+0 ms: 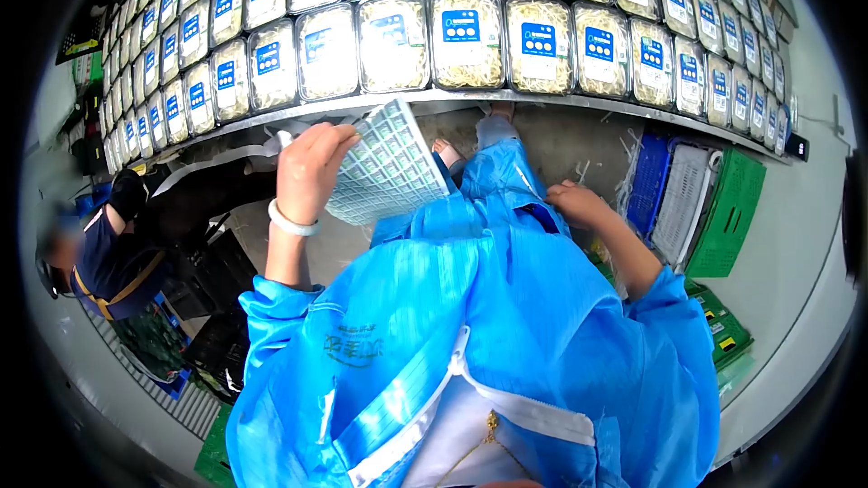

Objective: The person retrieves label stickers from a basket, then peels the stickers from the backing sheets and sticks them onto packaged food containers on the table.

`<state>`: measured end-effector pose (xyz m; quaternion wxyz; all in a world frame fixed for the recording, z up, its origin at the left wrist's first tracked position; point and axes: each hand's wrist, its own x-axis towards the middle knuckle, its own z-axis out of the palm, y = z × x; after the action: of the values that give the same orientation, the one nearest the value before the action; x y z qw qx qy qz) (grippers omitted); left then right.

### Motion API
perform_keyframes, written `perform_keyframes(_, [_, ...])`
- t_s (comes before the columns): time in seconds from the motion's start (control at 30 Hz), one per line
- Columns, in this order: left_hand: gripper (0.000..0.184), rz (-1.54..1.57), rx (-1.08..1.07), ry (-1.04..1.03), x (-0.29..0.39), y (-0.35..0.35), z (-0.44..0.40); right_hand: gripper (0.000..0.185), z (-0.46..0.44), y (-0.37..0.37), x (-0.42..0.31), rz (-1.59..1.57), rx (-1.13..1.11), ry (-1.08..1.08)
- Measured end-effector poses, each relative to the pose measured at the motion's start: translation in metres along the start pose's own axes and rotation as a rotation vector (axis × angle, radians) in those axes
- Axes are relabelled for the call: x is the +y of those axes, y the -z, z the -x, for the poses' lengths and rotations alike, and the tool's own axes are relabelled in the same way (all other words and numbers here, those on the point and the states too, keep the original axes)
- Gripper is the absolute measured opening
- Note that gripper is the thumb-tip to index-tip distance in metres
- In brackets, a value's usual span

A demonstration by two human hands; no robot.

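Note:
My left hand [312, 167], with a pale bangle at the wrist, is closed on the upper left edge of a sheet of labels [387, 167]. The sheet hangs tilted in front of the table edge, printed with rows of small green and white labels. Down at the side of my blue coat [506, 280], my right hand [577, 203] has its fingers curled at the edge of an open pocket [540, 215]. It seems to pinch the cloth there. Rows of clear-lidded packs of pale sprouts [467, 41] lie beyond both hands, with blue and white labels on their lids.
The metal table edge [434, 99] curves across in front of me. On the right stand green [726, 212], grey [684, 203] and blue crates [648, 185]. A person in dark clothing [117, 262] is at the left, near black crates [212, 276].

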<state>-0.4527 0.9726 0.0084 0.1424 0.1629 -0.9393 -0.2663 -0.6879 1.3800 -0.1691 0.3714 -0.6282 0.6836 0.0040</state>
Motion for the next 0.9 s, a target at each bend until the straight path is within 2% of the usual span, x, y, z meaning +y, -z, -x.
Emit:
perform_keyframes(0.03, [0.013,-0.01,-0.013,-0.013,0.002,-0.003,-0.004,0.023,0.001,0.018,-0.005,0.135,-0.025,-0.019])
perform_keyframes(0.13, [0.014,-0.01,-0.041,-0.07,0.014,-0.003,-0.016,0.027,-0.019,0.101,-0.054,0.053,0.414,-0.038])
perform_keyframes(0.2, [0.013,0.008,-0.019,-0.131,0.019,-0.007,-0.022,0.035,-0.037,0.16,-0.102,-0.375,0.635,-0.001])
perform_keyframes(0.27, [0.012,0.029,-0.031,-0.166,0.026,-0.008,-0.028,0.042,-0.055,0.202,-0.137,-0.417,0.835,0.131])
perform_keyframes(0.37, [0.013,0.056,-0.011,-0.223,0.034,-0.007,-0.031,0.039,-0.086,0.238,-0.164,-0.219,1.004,0.313])
perform_keyframes(0.47, [0.014,0.096,-0.001,-0.241,0.037,0.001,-0.028,0.038,-0.102,0.233,-0.159,-0.301,0.759,0.37])
perform_keyframes(0.5, [0.014,0.105,0.001,-0.242,0.036,0.004,-0.026,0.031,-0.101,0.237,-0.165,-0.336,0.758,0.355])
perform_keyframes(0.63, [0.011,0.183,-0.02,-0.22,0.034,0.013,-0.017,0.021,-0.1,0.231,-0.178,-0.875,0.641,0.238])
perform_keyframes(0.73, [0.01,0.183,-0.055,-0.186,0.03,0.009,-0.016,0.022,-0.104,0.228,-0.178,-0.868,0.594,0.163])
perform_keyframes(0.77, [0.01,0.166,-0.072,-0.176,0.027,0.008,-0.017,0.021,-0.103,0.229,-0.181,-0.739,0.636,0.14])
perform_keyframes(0.87, [0.011,0.159,-0.098,-0.186,0.023,0.0,-0.024,0.021,-0.114,0.229,-0.177,-0.16,0.891,0.329])
perform_keyframes(0.9, [0.011,0.164,-0.096,-0.201,0.022,-0.003,-0.027,0.021,-0.116,0.23,-0.176,-0.113,0.915,0.347])
